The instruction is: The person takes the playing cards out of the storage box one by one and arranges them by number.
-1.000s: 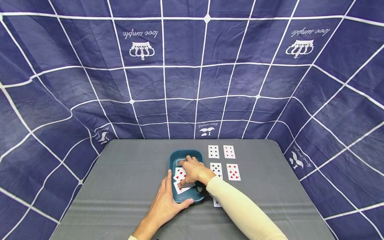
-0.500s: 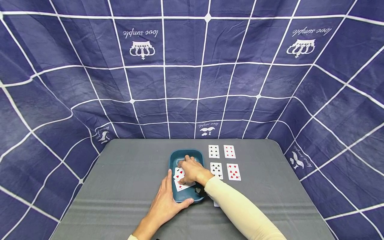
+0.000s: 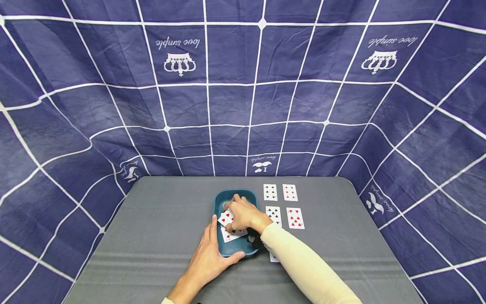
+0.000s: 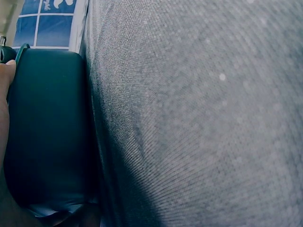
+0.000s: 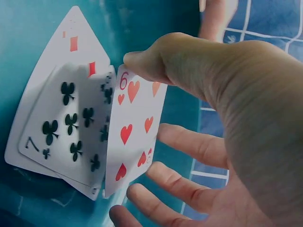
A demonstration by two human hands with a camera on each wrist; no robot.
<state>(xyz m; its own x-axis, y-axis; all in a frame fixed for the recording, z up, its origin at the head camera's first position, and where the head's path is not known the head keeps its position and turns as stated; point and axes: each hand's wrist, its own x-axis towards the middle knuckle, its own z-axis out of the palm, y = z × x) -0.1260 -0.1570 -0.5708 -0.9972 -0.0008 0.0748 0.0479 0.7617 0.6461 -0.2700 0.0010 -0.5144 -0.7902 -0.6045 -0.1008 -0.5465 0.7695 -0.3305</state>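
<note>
A teal plastic tub [image 3: 218, 200] sits on the table with playing cards inside. My left hand [image 3: 209, 253] grips its near left corner, thumb along the near rim and fingers against the left side. The tub's wall [image 4: 47, 123] fills the left of the left wrist view. Inside the tub my right hand [image 3: 243, 215] pinches a six of hearts [image 5: 132, 123], thumb at one end and fingers at its edge. That card is tilted up above a seven of clubs [image 5: 66, 123], which overlaps a diamond card [image 5: 71, 33] on the tub's floor.
On the table right of the tub lie face-up cards, including a black-spotted one [image 3: 270, 192], a diamond one [image 3: 290, 192] and a hearts one [image 3: 295, 218]. Another spade card [image 3: 272, 213] and a card nearer me [image 3: 274, 258] are partly covered by the right sleeve [image 3: 300, 261].
The hearts card under my right hand has tilted up and turned, its corner shifting left towards the tub's wall. The right fingers have drawn slightly together, while the left hand stays put.
</note>
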